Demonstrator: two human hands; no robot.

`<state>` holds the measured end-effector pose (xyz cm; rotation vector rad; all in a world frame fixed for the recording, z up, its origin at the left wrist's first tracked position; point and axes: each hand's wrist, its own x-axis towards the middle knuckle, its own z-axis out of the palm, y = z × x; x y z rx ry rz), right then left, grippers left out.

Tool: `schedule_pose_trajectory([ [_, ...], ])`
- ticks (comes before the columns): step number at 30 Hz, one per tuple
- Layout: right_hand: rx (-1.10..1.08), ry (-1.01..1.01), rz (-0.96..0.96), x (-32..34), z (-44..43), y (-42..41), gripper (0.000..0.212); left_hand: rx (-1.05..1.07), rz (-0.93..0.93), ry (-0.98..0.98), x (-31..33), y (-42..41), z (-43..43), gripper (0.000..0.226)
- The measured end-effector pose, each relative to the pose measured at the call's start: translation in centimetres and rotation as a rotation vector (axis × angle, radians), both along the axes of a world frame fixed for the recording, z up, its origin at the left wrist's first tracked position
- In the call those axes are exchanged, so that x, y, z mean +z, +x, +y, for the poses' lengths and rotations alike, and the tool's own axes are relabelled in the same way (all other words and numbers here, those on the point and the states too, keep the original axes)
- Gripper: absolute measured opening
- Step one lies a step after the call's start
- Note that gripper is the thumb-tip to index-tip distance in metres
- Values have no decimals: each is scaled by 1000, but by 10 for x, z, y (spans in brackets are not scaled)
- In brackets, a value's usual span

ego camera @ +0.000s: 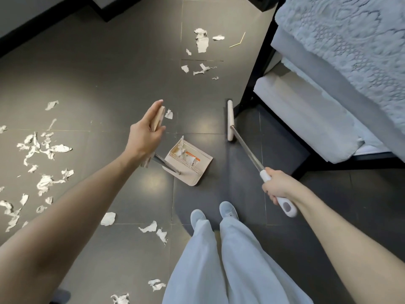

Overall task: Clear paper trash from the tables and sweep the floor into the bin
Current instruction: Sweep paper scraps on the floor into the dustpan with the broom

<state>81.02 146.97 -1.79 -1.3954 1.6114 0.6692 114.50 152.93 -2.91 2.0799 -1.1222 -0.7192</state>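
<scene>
Lying below left hand [144, 137]: dustpan [189, 173]

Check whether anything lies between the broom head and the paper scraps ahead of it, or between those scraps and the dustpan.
Nothing visible does. Bare tile runs from the head of the broom to the paper scraps, and from the scraps to the dustpan. The black table leg stands to the right, off both paths.
</scene>
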Motion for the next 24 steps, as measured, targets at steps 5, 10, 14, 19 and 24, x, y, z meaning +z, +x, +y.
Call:
schedule_pose_trajectory([
  [5, 64, 91, -59, -1, 30, 18, 78, 22, -16, -12, -1, 0, -4, 65],
  [10, 70, 176, -129, 18, 45, 26, 65, 21, -20, -25, -2, 0, 2, 66],
  [14, 41, 166, -185, 43, 32, 31, 75, 65, -20, -41, -1, 7, 11, 67],
  [19, 58, 108, -259, 63, -15, 57, 75, 153, -32, -53, 5, 39, 16, 67],
  [24, 49, 39, -319, 51, -79, 106, 58, 218, 0, -53, 5, 71, 7, 66],
])
